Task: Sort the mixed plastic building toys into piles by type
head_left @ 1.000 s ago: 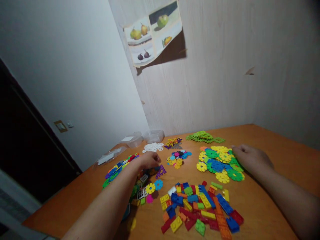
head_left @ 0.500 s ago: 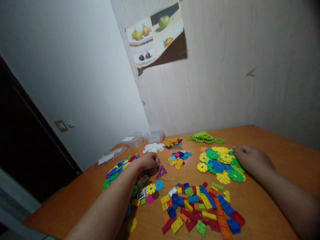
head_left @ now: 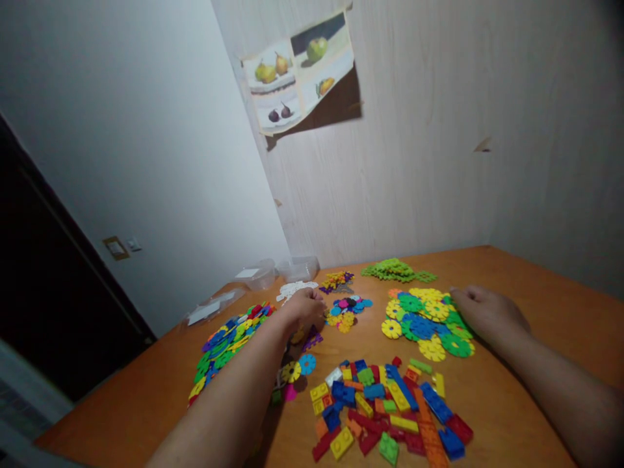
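Note:
My left hand (head_left: 307, 310) reaches over the middle of the table, fingers curled down and closed; whatever they hold, if anything, is hidden. Just right of its fingertips lies a small pile of yellow-orange, blue and pink discs (head_left: 347, 320). Below the wrist are a purple lattice piece (head_left: 312, 338), a yellow notched disc (head_left: 291, 372) and a blue notched disc (head_left: 307, 364). On the right, my right hand (head_left: 487, 315) rests closed beside a pile of yellow, green and blue notched discs (head_left: 424, 323). Its fingers curl under, so their contents cannot be seen.
Building bricks (head_left: 375, 403) spread across the front. Mixed coloured pieces (head_left: 234, 338) lie at left, partly behind my forearm. Farther back are white pieces (head_left: 294, 290), purple-yellow pieces (head_left: 336, 281), green lattice pieces (head_left: 394, 270), clear plastic tubs (head_left: 260, 274) and a plastic bag (head_left: 214, 307).
My left hand has moved right and slightly away from me, from the loose mixed pieces to the edge of the small disc pile. My right hand stays by the notched discs.

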`<state>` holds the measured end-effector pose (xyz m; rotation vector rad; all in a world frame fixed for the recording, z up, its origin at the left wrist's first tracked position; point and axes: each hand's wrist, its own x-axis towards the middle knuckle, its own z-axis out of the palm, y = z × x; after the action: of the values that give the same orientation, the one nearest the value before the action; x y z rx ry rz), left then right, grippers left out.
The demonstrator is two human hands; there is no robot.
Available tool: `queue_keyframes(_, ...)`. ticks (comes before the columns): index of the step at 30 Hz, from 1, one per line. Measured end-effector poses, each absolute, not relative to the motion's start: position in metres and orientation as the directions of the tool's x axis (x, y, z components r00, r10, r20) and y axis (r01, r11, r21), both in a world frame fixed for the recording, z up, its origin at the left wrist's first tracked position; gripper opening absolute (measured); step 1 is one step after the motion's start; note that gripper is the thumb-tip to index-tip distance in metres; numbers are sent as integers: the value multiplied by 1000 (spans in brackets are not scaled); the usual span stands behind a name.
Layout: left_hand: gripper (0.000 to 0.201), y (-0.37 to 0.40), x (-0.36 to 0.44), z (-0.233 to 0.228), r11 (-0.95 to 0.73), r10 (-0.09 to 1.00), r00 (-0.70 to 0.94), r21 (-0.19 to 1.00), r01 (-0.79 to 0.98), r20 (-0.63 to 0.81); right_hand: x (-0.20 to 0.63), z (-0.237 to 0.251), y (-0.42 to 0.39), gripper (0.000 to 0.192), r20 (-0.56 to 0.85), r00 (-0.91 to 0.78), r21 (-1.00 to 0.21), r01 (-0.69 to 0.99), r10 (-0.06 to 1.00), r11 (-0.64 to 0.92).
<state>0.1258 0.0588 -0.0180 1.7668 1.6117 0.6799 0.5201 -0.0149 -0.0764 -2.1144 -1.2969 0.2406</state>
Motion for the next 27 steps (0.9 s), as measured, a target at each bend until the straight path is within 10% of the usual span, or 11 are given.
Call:
queue_keyframes(14, 30, -19, 95, -8, -155, 982, 163, 86, 984, -95, 518, -73, -17, 50, 149, 500, -582, 742, 853, -333)
queue_keyframes(27, 27, -1, 94, 0, -116, 991, 128, 215, 970, -42, 522, -79, -14, 52, 160, 481, -578, 754, 862, -313)
